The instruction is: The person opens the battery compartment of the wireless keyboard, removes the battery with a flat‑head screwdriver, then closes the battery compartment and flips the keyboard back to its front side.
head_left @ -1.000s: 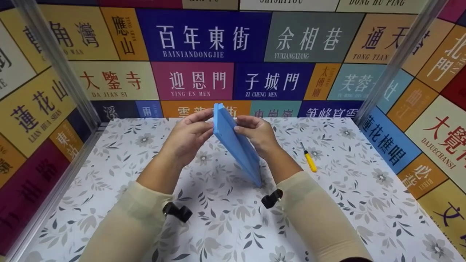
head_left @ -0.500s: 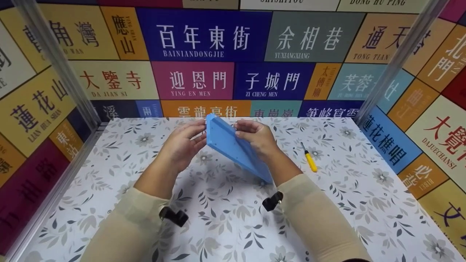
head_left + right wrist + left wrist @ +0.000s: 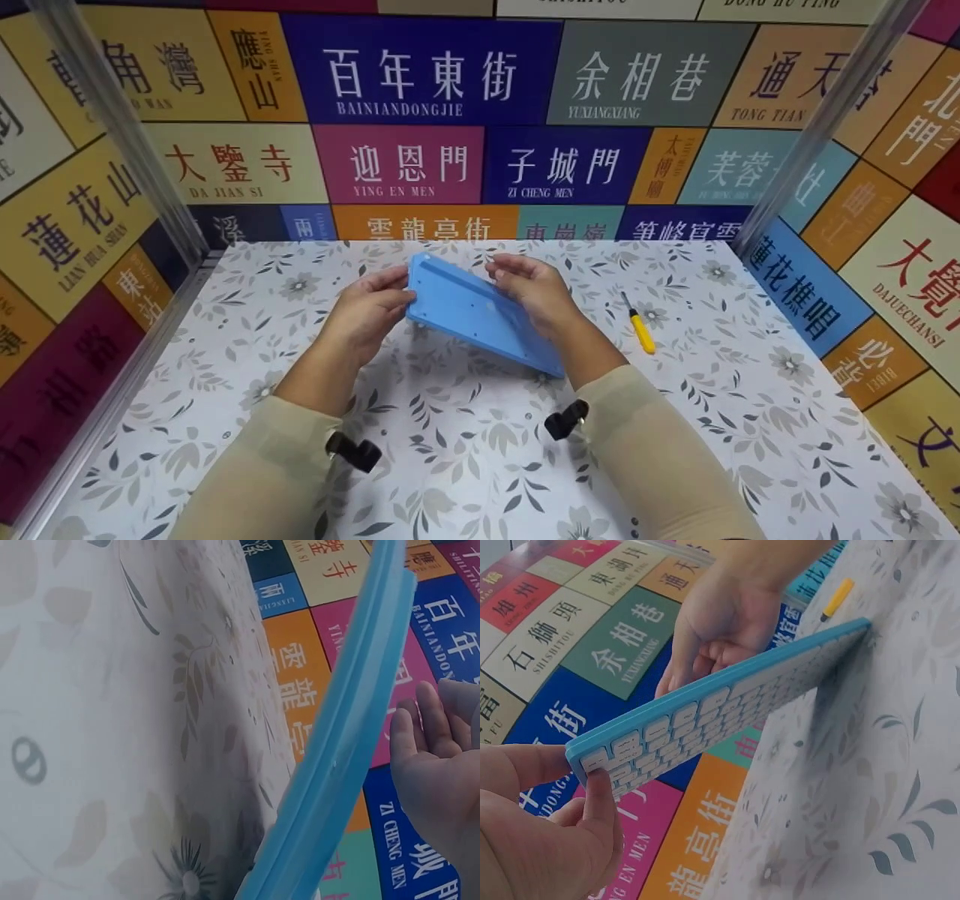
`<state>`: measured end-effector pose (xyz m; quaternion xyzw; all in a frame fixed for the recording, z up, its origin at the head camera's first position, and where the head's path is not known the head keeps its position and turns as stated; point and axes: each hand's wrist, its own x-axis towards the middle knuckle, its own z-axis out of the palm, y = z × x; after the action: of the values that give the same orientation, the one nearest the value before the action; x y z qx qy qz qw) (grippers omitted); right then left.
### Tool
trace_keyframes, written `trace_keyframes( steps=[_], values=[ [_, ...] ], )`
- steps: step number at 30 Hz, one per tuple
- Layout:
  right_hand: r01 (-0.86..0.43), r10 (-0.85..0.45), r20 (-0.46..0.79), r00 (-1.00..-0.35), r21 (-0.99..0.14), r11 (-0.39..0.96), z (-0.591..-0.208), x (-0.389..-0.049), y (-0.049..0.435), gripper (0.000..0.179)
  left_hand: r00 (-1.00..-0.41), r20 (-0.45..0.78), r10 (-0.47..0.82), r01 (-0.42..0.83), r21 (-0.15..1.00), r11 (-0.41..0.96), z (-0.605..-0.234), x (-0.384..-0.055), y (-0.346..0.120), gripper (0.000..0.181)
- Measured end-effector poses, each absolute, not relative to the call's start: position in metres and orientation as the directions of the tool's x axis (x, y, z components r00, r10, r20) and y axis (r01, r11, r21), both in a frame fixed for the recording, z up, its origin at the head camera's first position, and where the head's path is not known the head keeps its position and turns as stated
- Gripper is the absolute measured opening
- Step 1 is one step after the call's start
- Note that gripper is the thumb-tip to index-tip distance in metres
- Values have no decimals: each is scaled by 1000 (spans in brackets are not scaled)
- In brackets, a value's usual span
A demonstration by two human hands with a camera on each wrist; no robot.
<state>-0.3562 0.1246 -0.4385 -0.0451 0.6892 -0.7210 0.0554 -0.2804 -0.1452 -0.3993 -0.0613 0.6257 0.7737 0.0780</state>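
Your left hand (image 3: pixel 364 319) pinches the left end of the thin blue plastic keyboard with white keys (image 3: pixel 469 307), which slants down rightward toward your right wrist, while your right hand (image 3: pixel 538 292), fingers loosely bent, is just beside its far edge.

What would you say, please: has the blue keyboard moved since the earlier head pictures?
Yes: the upper end of the blue keyboard has moved left and down in the head view, from overlapping the orange wall panel to below it.
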Motion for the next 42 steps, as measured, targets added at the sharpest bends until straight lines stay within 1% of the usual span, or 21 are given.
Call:
trace_keyframes(
  steps=[3, 7, 10, 15, 17, 24, 30, 34, 42],
  values=[
    [45, -124, -37, -992, -997, -59, -442, -354, 134, 33, -977, -210, 33, -212, 961, -177, -403, -281, -149, 61],
    [75, -114, -62, -992, -991, -113, -445, -349, 149, 37, -975, -220, 18, -220, 963, -157, -407, -282, -152, 58],
    [110, -98, -94, -991, -977, -181, -448, -345, 166, 40, -974, -228, 4, -226, 964, -144, -409, -283, -153, 56],
    [194, -65, -183, -981, -928, -318, -457, -340, 198, 43, -970, -241, -17, -237, 963, -132, -414, -285, -156, 56],
    [215, -59, -208, -976, -913, -346, -462, -339, 208, 45, -971, -239, -18, -235, 964, -129, -416, -286, -157, 56],
    [256, -23, -263, -964, -911, -324, -476, -341, 223, 46, -970, -244, -15, -241, 965, -103, -423, -287, -159, 57],
    [265, -16, -274, -962, -912, -312, -486, -340, 226, 48, -969, -247, -20, -244, 965, -100, -430, -284, -161, 58],
    [267, -24, -274, -961, -909, -321, -492, -340, 227, 50, -968, -250, -29, -246, 965, -93, -435, -283, -162, 59],
    [328, -55, -327, -943, -891, -314, -497, -339, 228, 55, -966, -253, -48, -248, 964, -97, -445, -284, -166, 58]
  ],
)
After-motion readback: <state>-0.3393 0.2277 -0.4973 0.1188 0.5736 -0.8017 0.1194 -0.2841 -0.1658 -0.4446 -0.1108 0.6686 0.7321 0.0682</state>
